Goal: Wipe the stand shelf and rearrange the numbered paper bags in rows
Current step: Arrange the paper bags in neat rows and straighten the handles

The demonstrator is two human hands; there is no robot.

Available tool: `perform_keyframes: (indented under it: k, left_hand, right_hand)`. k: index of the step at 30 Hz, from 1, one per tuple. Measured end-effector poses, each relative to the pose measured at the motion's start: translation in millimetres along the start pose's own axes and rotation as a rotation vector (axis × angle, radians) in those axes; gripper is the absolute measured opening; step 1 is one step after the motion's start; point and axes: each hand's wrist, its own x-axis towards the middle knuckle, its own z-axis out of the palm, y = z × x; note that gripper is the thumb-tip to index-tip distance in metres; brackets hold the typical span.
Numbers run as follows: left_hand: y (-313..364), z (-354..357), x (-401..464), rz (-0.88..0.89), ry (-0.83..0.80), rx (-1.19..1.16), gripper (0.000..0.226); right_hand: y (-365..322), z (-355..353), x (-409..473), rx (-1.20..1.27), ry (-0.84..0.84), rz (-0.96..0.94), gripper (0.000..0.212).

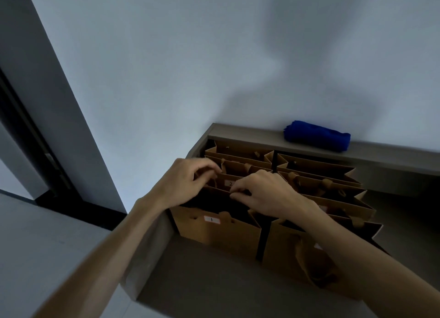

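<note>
Several brown paper bags stand in two rows on the grey stand shelf (202,274). The front left bag (214,232) carries a label reading 1. Behind it stands the bag labelled 2 (229,183). My left hand (188,182) pinches that bag's top edge at its left side. My right hand (264,193) pinches the same edge near the middle, fingers curled. The right row of bags (323,184) is partly hidden by my right forearm. A rolled blue cloth (316,135) lies on the shelf's back ledge, apart from both hands.
A white wall rises behind the shelf. The grey side panel (152,246) borders the bags on the left. A dark door frame (28,132) stands at far left, with pale floor below. Bare shelf surface lies in front of the bags.
</note>
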Motion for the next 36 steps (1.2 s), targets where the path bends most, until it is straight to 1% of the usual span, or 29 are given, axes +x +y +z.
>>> perform_keyframes:
  k: [2,6,9,12,14,16,18,22,25,30,33,36]
  left_hand:
    - [-7.4,6.3,15.1,-0.036,0.015,0.058,0.021]
    - [-21.9,28.6,36.0,-0.097,-0.062,0.165,0.028]
    - [-24.2,42.0,37.7,-0.129,-0.105,0.169,0.032]
    - [-26.1,43.9,34.8,-0.147,-0.145,0.153,0.034]
    - [-28.3,40.7,33.6,-0.148,-0.161,0.158,0.037]
    - [-31.3,37.2,32.1,-0.134,-0.178,0.172,0.04]
    - [-33.4,35.3,29.8,-0.131,-0.186,0.173,0.043]
    - [-34.3,36.1,27.1,-0.134,-0.188,0.162,0.045]
    - [-34.3,36.6,26.5,-0.131,-0.181,0.149,0.044]
    - [-36.1,40.3,28.5,-0.077,-0.104,0.183,0.048]
    - [-37.2,45.0,33.3,-0.075,-0.151,0.256,0.053]
    - [-38.9,48.7,36.7,-0.079,-0.221,0.333,0.051]
  right_hand:
    - [0.0,0.2,-4.0,0.042,0.006,0.007,0.027]
    - [4.0,-1.0,-12.6,0.125,-0.038,0.03,0.028]
    - [6.8,-6.6,-17.1,0.141,-0.072,0.033,0.028]
    - [21.0,-15.3,-11.0,0.17,0.027,0.103,0.027]
    - [35.1,-17.7,-3.2,0.122,0.071,0.159,0.026]
    - [47.5,-15.6,4.3,0.055,0.023,0.198,0.026]
    - [54.9,-14.2,9.6,0.044,-0.043,0.227,0.024]
    - [59.8,-18.3,16.2,0.09,-0.055,0.256,0.021]
    - [57.2,-20.1,15.6,0.093,-0.069,0.24,0.021]
    - [44.3,-16.6,2.9,0.005,-0.093,0.129,0.023]
    - [37.0,-13.4,-4.5,0.031,-0.092,0.079,0.023]
    - [35.5,-11.6,-7.1,0.02,-0.095,0.054,0.024]
